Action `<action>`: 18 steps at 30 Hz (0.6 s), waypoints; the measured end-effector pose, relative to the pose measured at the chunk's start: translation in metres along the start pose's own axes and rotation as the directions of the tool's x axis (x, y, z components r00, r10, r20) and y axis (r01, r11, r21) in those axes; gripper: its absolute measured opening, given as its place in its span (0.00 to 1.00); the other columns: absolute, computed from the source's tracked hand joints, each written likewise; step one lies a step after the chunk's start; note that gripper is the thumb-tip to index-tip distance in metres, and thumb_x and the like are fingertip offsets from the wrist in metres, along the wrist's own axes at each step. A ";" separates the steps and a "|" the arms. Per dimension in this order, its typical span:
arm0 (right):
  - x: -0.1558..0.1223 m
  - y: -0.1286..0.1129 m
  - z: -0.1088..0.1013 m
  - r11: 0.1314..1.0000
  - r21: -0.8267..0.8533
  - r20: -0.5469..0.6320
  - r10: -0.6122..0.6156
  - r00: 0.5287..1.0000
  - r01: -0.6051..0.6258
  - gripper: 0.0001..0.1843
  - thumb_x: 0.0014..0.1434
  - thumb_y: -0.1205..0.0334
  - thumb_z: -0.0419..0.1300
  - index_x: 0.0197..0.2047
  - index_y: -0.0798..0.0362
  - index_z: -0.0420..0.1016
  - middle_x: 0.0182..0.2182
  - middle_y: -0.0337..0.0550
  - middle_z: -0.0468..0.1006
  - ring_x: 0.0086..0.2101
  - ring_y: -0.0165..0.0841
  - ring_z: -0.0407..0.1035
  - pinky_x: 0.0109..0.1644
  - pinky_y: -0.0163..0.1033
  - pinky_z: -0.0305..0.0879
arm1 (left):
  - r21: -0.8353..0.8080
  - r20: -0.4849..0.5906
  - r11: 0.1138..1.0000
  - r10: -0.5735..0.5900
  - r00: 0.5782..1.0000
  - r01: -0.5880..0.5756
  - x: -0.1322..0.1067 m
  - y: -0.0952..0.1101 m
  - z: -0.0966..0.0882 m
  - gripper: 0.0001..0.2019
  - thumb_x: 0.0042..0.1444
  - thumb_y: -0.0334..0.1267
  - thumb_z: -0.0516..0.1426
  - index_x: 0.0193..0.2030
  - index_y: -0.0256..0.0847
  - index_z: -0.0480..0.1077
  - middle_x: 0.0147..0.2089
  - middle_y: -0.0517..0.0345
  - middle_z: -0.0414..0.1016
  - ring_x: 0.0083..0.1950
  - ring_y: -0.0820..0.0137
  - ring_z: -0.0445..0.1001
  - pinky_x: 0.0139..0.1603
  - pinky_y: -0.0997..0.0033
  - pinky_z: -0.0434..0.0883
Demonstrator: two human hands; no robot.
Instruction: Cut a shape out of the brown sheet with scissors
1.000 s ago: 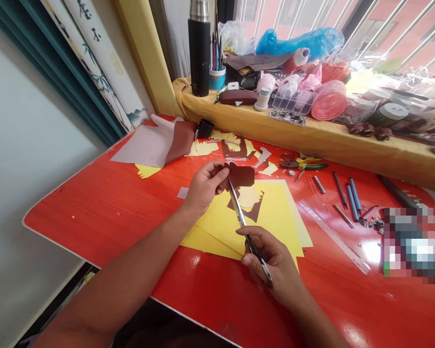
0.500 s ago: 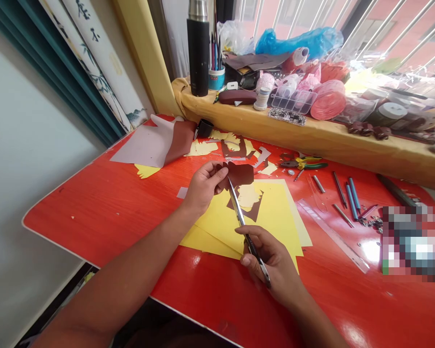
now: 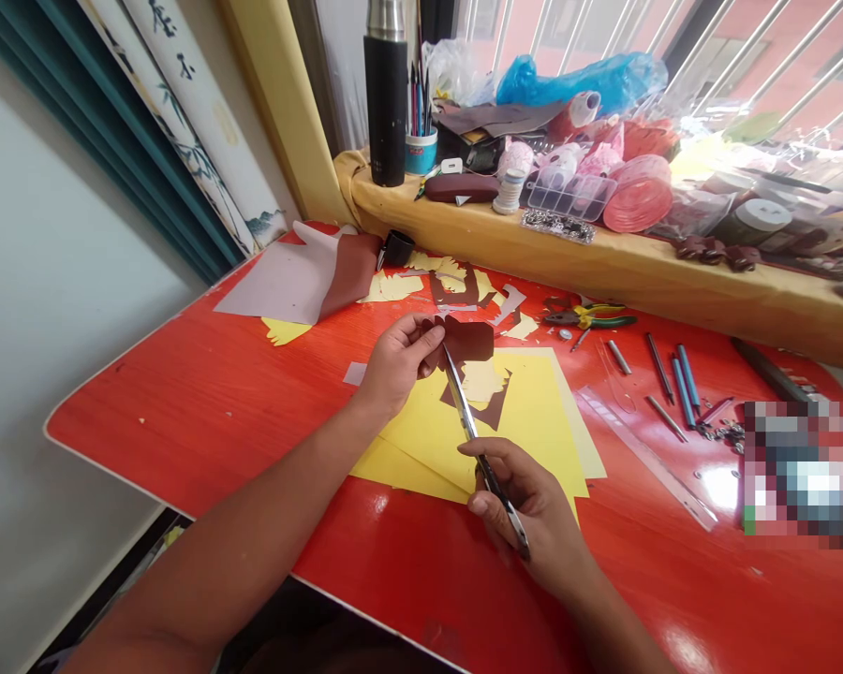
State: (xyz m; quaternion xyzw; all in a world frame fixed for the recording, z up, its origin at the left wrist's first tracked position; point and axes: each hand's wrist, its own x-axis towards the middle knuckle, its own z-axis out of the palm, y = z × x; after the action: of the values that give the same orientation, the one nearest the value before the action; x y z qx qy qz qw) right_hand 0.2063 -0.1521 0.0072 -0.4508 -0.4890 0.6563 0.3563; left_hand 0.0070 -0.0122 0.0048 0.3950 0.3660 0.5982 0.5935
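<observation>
Since next to nothing has moved over the last second bar a tiny wobble of the view, I'd guess the snipping is going really slowly or is on pause. The left grip (image 3: 400, 363) has thumb and fingers pinched on the left end of a brown piece (image 3: 472, 340), which is held over the middle of the red worktop (image 3: 183, 402), around the far edge of the yellow sheets (image 3: 534, 449). The right grip (image 3: 534, 501) is wrapped round the handle end of what look like scissors (image 3: 462, 398), seen almost edge-on, tip right at the brown piece. Can't tell if the blades are apart or together, or whether they've bitten in, so I can't call any progress from that second.

On the sheets, just below the brown piece, there's a cream cutout (image 3: 483, 382) lying on a brown scrap (image 3: 492, 417). More scraps (image 3: 395, 287) are spread toward the worktop's far edge, with pliers (image 3: 590, 320) off to their right. A big grey sheet (image 3: 273, 281), its brown side curled over, sits by the far left corner, and a clear ruler (image 3: 646, 459) slants toward the near edge, right of the yellow sheets
</observation>
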 end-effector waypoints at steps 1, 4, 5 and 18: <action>0.000 0.000 0.000 1.000 0.000 -0.003 0.008 1.000 -0.008 0.28 0.66 0.39 0.75 0.58 0.48 0.79 0.23 0.25 0.63 0.15 0.26 0.58 0.20 0.35 0.53 | 0.003 -0.003 1.000 0.000 1.000 0.000 0.000 0.001 0.000 0.19 0.54 0.49 0.77 0.35 0.43 0.75 0.23 0.67 0.67 0.24 0.77 0.61 0.24 0.75 0.58; 0.000 -0.002 0.001 1.000 -0.004 -0.005 0.026 1.000 -0.026 0.28 0.65 0.39 0.76 0.57 0.48 0.79 0.23 0.25 0.63 0.15 0.26 0.57 0.20 0.35 0.52 | 0.013 -0.021 1.000 -0.003 1.000 0.004 0.000 0.002 0.001 0.19 0.53 0.50 0.77 0.36 0.43 0.75 0.22 0.68 0.65 0.23 0.77 0.60 0.24 0.74 0.58; 0.000 -0.002 0.002 1.000 -0.005 -0.005 0.029 1.000 -0.029 0.28 0.64 0.40 0.76 0.57 0.48 0.79 0.23 0.25 0.63 0.15 0.26 0.57 0.20 0.35 0.52 | 0.015 -0.025 1.000 -0.005 1.000 0.005 -0.001 0.002 0.001 0.19 0.53 0.50 0.77 0.35 0.43 0.75 0.22 0.68 0.65 0.23 0.77 0.60 0.24 0.74 0.58; 0.002 -0.005 0.005 0.999 -0.001 0.004 0.040 0.999 -0.040 0.29 0.64 0.38 0.78 0.57 0.49 0.80 0.22 0.25 0.63 0.16 0.26 0.55 0.21 0.35 0.51 | -0.107 -0.099 0.990 -0.098 0.990 0.087 0.003 0.003 0.001 0.19 0.51 0.41 0.78 0.34 0.42 0.72 0.27 0.67 0.69 0.24 0.79 0.62 0.22 0.78 0.58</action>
State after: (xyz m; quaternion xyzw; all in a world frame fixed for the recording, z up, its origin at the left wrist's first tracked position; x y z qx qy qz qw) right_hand 0.2015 -0.1506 0.0123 -0.4594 -0.4811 0.6637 0.3421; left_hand 0.0071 -0.0090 0.0082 0.3151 0.3831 0.6075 0.6203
